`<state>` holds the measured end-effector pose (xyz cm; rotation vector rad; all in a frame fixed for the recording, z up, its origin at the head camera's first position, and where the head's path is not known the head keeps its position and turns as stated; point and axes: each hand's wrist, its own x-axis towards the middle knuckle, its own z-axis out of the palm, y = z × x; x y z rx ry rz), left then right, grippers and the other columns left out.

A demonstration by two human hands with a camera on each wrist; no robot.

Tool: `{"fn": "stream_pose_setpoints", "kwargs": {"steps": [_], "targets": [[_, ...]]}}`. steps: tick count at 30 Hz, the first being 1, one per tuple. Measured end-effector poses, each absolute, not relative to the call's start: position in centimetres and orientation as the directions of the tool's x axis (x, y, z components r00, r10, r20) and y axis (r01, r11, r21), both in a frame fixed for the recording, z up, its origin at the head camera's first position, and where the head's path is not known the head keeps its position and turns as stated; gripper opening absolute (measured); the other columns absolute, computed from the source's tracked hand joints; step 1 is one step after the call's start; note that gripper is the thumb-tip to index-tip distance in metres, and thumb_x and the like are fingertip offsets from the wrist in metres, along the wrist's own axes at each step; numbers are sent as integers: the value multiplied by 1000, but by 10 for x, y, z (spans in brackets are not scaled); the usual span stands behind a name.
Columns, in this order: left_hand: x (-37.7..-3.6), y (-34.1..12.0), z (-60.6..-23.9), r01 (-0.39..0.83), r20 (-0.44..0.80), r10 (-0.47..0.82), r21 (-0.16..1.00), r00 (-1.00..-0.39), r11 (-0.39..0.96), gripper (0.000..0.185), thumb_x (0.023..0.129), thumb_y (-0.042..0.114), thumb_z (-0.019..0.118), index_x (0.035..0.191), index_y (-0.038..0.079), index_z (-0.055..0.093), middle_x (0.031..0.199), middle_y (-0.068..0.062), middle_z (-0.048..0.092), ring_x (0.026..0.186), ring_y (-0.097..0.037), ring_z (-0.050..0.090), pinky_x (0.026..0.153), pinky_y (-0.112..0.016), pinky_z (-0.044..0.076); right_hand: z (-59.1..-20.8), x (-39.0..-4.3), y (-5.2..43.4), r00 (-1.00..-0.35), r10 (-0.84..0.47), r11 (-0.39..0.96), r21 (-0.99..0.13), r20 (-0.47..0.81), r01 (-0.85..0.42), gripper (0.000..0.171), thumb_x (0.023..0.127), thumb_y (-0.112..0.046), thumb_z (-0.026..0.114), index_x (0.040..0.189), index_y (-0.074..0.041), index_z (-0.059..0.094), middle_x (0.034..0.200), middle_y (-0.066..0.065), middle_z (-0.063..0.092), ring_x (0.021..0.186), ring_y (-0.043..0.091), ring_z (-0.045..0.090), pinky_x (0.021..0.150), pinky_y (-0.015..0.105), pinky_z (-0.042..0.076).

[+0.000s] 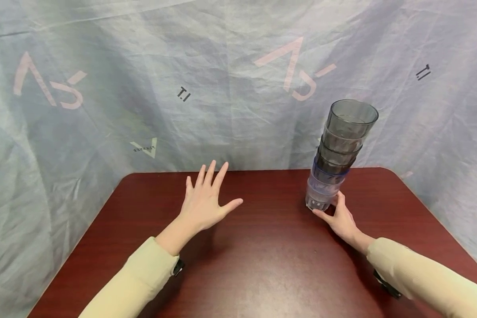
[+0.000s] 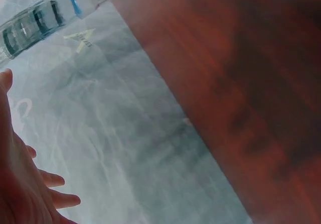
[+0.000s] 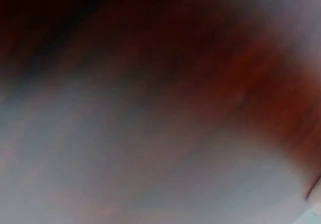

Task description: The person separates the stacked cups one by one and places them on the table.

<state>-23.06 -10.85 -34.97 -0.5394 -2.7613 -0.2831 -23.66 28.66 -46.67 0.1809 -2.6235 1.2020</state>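
Stack of cups (image 1: 335, 161): assembled, leaning; base gripped by right hand (image 1: 342, 221) fingers. Left hand (image 1: 204, 203): fingers spread, nothing held, well apart.

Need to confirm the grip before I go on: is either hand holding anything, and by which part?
The right hand holds the stack of cups at its base, round the bottom clear cup. The left hand is spread open, holding nothing.

A dark red desk (image 1: 262, 265) with rounded far corners fills the near part. Behind it hangs a wrinkled grey-blue cloth (image 1: 143, 66) with pink marks and small dark letters.
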Motion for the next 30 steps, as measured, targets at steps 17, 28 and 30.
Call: {"fn": "stream_pose_setpoints", "kwargs": {"steps": [17, 28, 30], "targets": [[-277, -33, -297, 528, 435, 358, 376, -826, 762, 95, 82, 80, 44, 156, 37, 2, 160, 3, 16, 145, -21, 17, 110, -61, 15, -468, -245, 280, -965, 64, 699, -701, 256, -139, 87, 89, -40, 71, 144, -3, 15, 135, 28, 46, 125, 42, 44, 96, 57, 35], [-293, 11, -271, 601, 472, 375, 588, -798, 541, 93, 83, 66, 62, 154, 40, 9, 157, 15, 20, 141, -9, 24, 109, -48, 27, -466, -243, 279, -959, 71, 707, -692, 275, -146, 83, 89, -38, 71, 142, -1, 18, 131, 28, 50, 123, 43, 46, 94, 56, 36], [-296, 17, -270, 597, 462, 379, 656, -802, 463, 92, 82, 63, 65, 153, 42, 10, 156, 15, 22, 140, -7, 25, 108, -47, 29, -466, -244, 279, -958, 69, 707, -691, 277, -149, 82, 89, -37, 71, 141, -1, 18, 131, 28, 50, 123, 43, 46, 94, 56, 36]]}}
